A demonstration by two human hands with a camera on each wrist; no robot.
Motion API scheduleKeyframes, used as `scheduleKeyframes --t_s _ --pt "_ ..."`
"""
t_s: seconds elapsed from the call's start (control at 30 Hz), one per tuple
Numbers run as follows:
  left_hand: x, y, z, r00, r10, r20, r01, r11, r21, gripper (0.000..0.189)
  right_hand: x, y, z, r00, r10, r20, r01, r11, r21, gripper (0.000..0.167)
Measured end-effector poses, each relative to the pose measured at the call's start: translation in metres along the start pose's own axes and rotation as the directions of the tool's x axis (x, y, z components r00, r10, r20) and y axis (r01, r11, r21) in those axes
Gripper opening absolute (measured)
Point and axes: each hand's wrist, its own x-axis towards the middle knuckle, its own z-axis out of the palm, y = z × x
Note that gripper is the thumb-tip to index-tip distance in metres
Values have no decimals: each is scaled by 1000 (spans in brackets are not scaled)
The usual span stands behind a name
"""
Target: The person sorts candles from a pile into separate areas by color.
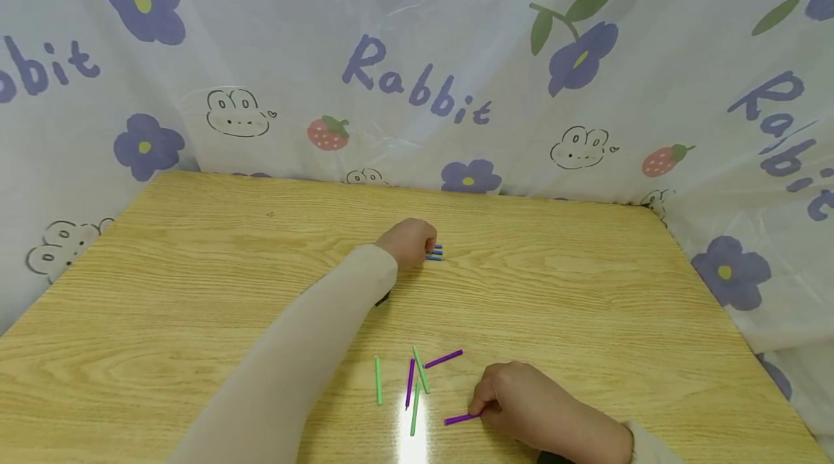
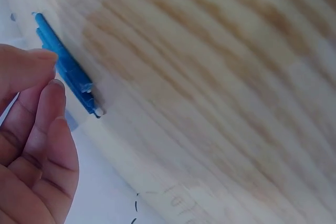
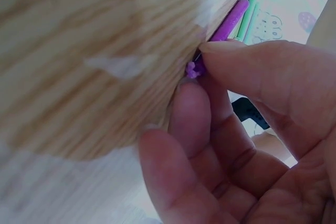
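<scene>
Wood-grain table (image 1: 586,290) before white sheeting (image 1: 449,15) with purple flowers (image 1: 456,174), red strawberries (image 1: 323,135) and rabbit faces (image 1: 237,114)

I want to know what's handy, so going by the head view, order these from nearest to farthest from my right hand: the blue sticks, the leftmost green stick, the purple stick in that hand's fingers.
1. Purple stick: pinched by your right hand.
2. Leftmost green stick: off to that hand's left.
3. Blue sticks: farther back, at your left hand.

Bright, even head view, white glare on near tabletop (image 1: 413,448), soft, hazy wrist views
</scene>
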Motion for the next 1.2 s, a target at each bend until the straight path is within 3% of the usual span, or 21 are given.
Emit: scheduleKeyframes --t_s 0.33,0.6,0.93,1.2 --pt "-4 -11 -5 996 42 -82 -52 990 -134 21 0 -1 1 1000 -5 -2 5 1000 -6 18" --pt "-20 -11 -12 995 25 -101 -55 951 -304 16 0 0 1 1000 -3 3 3 1000 -7 19" --pt "-40 -11 -14 989 -32 -141 -26 921 -389 12 0 0 2 1000 0 4 0 1000 -9 20" --pt "-53 -8 -17 988 -28 -151 -35 915 -402 12 1 -1 2 1000 19 8 -19 1000 -5 19"
